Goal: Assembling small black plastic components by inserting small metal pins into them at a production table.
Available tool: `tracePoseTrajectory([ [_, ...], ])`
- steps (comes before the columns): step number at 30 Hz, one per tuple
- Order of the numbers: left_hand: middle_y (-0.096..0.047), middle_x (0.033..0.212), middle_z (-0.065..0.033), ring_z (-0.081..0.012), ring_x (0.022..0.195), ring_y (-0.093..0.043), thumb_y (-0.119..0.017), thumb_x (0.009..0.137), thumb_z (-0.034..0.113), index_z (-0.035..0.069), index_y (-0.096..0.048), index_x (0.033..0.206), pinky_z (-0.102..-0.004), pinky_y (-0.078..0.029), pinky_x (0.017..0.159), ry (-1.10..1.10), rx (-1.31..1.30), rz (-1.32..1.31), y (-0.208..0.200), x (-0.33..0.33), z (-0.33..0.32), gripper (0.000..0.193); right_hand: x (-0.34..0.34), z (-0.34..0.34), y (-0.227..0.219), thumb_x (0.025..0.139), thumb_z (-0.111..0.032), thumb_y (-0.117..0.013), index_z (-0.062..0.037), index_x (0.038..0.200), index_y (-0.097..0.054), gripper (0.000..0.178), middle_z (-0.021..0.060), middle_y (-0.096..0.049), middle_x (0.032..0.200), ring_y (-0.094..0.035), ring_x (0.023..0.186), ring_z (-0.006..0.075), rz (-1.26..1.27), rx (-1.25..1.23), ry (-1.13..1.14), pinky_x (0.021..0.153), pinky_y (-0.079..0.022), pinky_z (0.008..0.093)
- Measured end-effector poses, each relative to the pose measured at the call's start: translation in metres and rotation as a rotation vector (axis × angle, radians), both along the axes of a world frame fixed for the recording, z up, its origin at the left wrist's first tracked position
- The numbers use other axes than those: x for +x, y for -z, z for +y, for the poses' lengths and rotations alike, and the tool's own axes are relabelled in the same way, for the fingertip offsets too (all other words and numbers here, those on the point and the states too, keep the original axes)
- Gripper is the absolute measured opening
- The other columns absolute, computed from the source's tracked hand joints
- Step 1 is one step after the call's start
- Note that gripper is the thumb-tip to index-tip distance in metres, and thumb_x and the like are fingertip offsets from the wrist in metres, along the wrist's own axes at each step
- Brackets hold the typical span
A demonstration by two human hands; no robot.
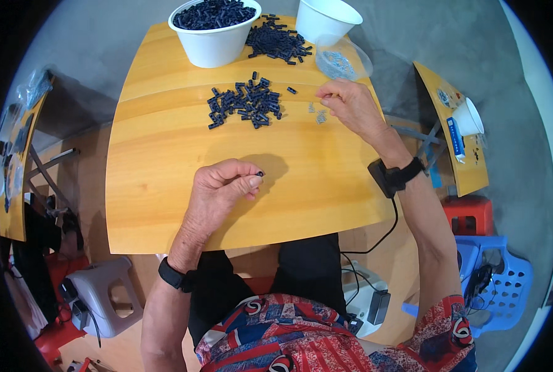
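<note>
Above the near half of the wooden table [165, 204], a small black cylindrical piece [260, 173] sits pinched between the thumb and forefinger of the left hand [224, 186], whose other fingers are curled in. Farther out, the right hand [348, 102] reaches to a scatter of tiny metal parts [317, 115], its fingertips drawn together over them; whether they grip one is too small to tell. Just left of those parts lies a loose pile of black pieces [245, 102]. Beyond it stands a white bowl [214, 43] full of the same pieces, a second heap [276, 40] beside it, then an empty white bowl [326, 18] and a clear plastic bag [345, 62].
</note>
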State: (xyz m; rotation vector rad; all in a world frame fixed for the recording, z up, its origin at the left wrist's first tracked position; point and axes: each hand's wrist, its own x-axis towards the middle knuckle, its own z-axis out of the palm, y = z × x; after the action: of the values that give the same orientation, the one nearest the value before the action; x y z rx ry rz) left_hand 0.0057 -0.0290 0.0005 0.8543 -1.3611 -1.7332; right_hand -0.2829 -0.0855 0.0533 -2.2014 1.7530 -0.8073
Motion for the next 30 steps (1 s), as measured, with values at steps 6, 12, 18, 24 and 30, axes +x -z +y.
tracePoseTrajectory([
  [6, -0.065, 0.078, -0.0039, -0.0087, 0.069, -0.059, -0.065, 0.083, 0.009, -0.001, -0.066, 0.091, -0.0216, -0.050, 0.062, 0.015, 0.000, 0.005, 0.000, 0.001, 0.000, 0.012, 0.002, -0.021, 0.009, 0.078, -0.006, -0.057, -0.0029, 0.083, -0.064, 0.009, 0.0124, -0.064, 0.082, -0.060, 0.080, 0.0293, 0.179, 0.034, -0.147, 0.072, -0.048, 0.0373],
  [12, -0.063, 0.078, -0.0046, -0.0092, 0.067, -0.059, -0.065, 0.082, 0.006, -0.002, -0.066, 0.091, -0.0221, -0.050, 0.062, 0.023, 0.029, -0.001, -0.003, 0.000, 0.000, 0.012, -0.003, -0.027, 0.018, 0.080, -0.008, -0.056, -0.0027, 0.081, -0.060, 0.007, 0.0110, -0.061, 0.080, -0.059, 0.078, 0.0295, 0.321, 0.005, -0.186, 0.070, -0.047, 0.0390],
  [18, -0.063, 0.077, -0.0045, -0.0089, 0.066, -0.059, -0.065, 0.082, 0.006, -0.002, -0.066, 0.091, -0.0220, -0.050, 0.061, 0.014, 0.009, -0.006, -0.001, 0.000, 0.000, 0.012, -0.005, -0.024, 0.021, 0.082, -0.008, -0.056, -0.0034, 0.085, -0.057, 0.006, 0.0107, -0.059, 0.081, -0.057, 0.077, 0.0302, 0.336, -0.014, -0.162, 0.068, -0.046, 0.0392],
  [24, -0.063, 0.077, -0.0038, -0.0088, 0.065, -0.058, -0.065, 0.082, 0.006, -0.001, -0.066, 0.091, -0.0215, -0.050, 0.061, 0.015, 0.012, -0.019, -0.003, 0.000, 0.000, 0.011, -0.003, -0.018, 0.014, 0.082, -0.009, -0.056, -0.0046, 0.084, -0.055, 0.005, 0.0093, -0.058, 0.083, -0.057, 0.078, 0.0299, 0.371, 0.015, -0.151, 0.068, -0.046, 0.0386],
  [30, -0.062, 0.078, -0.0034, -0.0082, 0.067, -0.059, -0.066, 0.082, 0.006, -0.001, -0.066, 0.090, -0.0209, -0.049, 0.061, 0.010, 0.010, -0.025, -0.003, 0.000, 0.001, 0.011, -0.003, -0.020, 0.017, 0.082, -0.009, -0.055, -0.0055, 0.085, -0.053, 0.005, 0.0086, -0.057, 0.084, -0.057, 0.076, 0.0304, 0.458, 0.010, -0.146, 0.066, -0.046, 0.0381],
])
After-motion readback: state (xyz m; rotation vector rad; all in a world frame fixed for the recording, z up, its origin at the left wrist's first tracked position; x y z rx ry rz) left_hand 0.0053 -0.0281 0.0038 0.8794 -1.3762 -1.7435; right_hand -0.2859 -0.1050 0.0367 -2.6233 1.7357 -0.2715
